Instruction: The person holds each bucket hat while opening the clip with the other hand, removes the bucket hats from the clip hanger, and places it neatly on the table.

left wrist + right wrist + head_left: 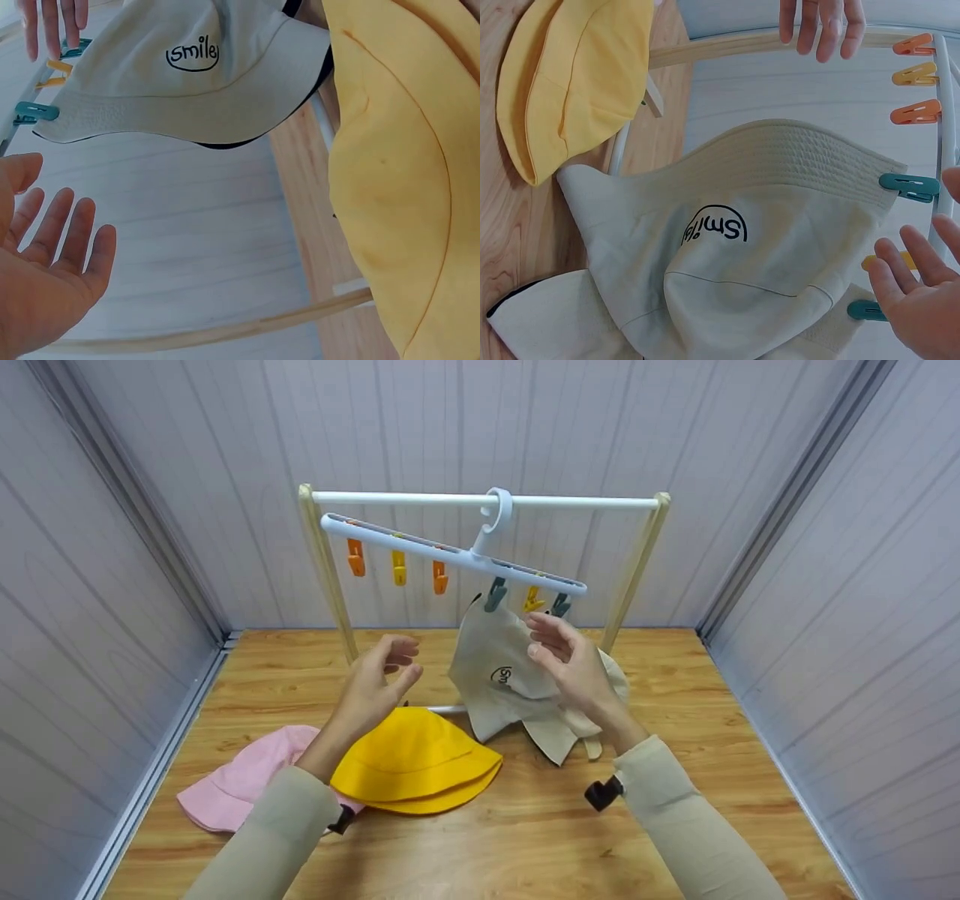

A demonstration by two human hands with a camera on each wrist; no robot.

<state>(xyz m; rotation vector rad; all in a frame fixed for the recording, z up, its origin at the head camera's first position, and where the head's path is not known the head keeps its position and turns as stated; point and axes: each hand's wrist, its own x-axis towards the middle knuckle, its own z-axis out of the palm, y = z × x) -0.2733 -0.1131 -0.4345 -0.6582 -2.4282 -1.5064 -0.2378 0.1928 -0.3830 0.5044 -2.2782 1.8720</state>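
Note:
A cream bucket hat (pixel 487 645) with "smile" lettering hangs brim-up from a tilted white hanger (pixel 420 544). Two dark green clips (pixel 909 186) grip its brim, and a yellow clip (pixel 533 598) sits between them. My right hand (pixel 574 664) is in front of the hat's right side, fingers loosely bent near the clips, holding nothing. To the left of the hat, my left hand (pixel 375 679) is held in the air with the palm turned inward. Its fingers (pixel 54 225) are spread and relaxed in the left wrist view, with nothing in them.
The hanger hooks over a rack's white bar (pixel 405 498) between wooden posts (pixel 637 562). Orange clips (pixel 356 559) and another yellow clip (pixel 399 566) dangle from its raised left side. A yellow hat (pixel 412 757) and a pink hat (pixel 244 780) lie on the wooden table (pixel 480 855). Panelled walls surround it.

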